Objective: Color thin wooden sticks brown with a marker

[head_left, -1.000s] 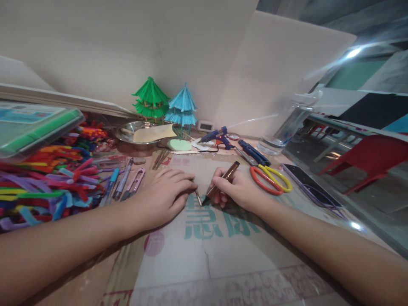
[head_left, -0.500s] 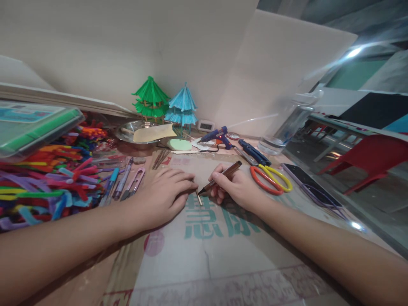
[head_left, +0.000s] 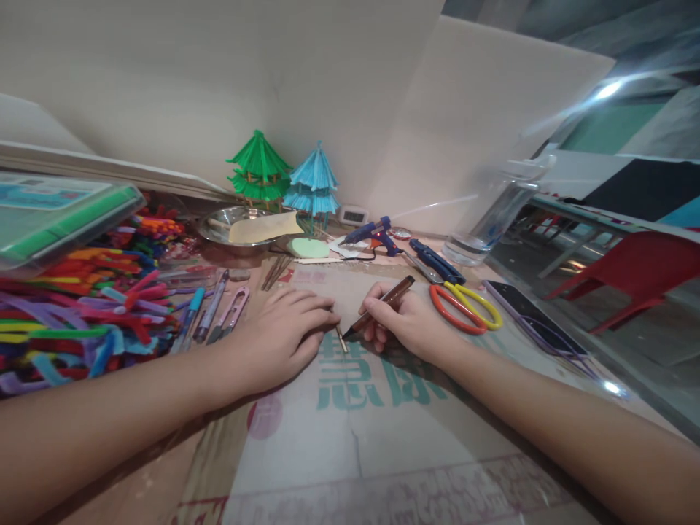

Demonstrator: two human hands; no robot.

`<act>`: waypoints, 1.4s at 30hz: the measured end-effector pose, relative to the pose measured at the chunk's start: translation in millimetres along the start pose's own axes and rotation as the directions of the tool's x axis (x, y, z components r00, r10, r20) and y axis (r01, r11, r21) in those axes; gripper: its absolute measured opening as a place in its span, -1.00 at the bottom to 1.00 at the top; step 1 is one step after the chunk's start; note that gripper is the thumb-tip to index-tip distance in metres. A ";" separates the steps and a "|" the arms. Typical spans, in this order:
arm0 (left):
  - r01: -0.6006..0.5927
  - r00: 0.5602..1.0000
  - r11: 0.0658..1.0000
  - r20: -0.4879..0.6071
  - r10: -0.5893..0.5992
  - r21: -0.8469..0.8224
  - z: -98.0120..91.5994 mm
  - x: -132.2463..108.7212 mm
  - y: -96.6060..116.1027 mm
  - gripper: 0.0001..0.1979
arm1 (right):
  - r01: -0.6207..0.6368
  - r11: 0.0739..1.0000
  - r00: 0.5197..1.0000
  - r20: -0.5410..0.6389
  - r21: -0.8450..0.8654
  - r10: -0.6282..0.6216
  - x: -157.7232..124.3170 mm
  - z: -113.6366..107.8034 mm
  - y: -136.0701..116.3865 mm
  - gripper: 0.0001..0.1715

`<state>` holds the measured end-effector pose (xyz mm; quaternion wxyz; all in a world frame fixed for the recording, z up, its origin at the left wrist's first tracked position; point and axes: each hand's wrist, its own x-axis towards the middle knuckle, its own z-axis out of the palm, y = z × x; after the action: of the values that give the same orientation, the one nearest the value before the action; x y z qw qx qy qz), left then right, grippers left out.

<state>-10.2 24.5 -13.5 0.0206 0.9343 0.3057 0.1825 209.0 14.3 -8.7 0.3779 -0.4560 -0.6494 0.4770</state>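
Note:
My right hand (head_left: 402,321) grips a brown marker (head_left: 398,292) like a pen. Its dark tip touches, or nearly touches, a short thin wooden stick (head_left: 341,340). My left hand (head_left: 289,324) lies palm down, its fingertips closed on the stick's far end and pinning it to the printed sheet (head_left: 306,452). The near end of the stick sticks out toward me, while the far end is hidden under the fingers. A few similar brown sticks (head_left: 277,272) lie just beyond my left hand.
Pipe cleaners (head_left: 103,313) and pens (head_left: 205,317) lie left. Behind stand green (head_left: 259,171) and blue (head_left: 313,182) tiered-roof models, a metal dish (head_left: 213,227) and a glue gun (head_left: 372,232). Scissors (head_left: 464,310), a phone (head_left: 530,313) and a water container (head_left: 486,219) are right.
The marker tip has shifted slightly along the stick toward its near end. My left hand and the stick stay in place.

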 end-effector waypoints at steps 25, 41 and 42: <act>-0.008 1.000 1.000 -0.001 0.008 0.019 1.5 -0.3 -1.3 -0.61 | 0.021 1.000 0.999 -0.048 0.016 -0.021 -0.9 1.4 -2.6 -0.71; 0.003 1.000 1.000 0.005 -0.003 -0.003 0.5 -0.3 -1.0 -0.61 | 0.007 1.000 1.000 -0.003 0.005 -0.007 0.1 -0.1 0.8 -0.72; 0.002 1.000 1.000 0.004 -0.002 -0.001 0.5 -0.3 -1.0 -0.61 | 0.021 1.000 1.000 -0.013 0.009 -0.021 0.3 0.2 0.7 -0.73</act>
<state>-10.8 25.1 -14.2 0.0218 0.9343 0.3065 0.1806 208.9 14.6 -9.4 0.3888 -0.4505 -0.6496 0.4731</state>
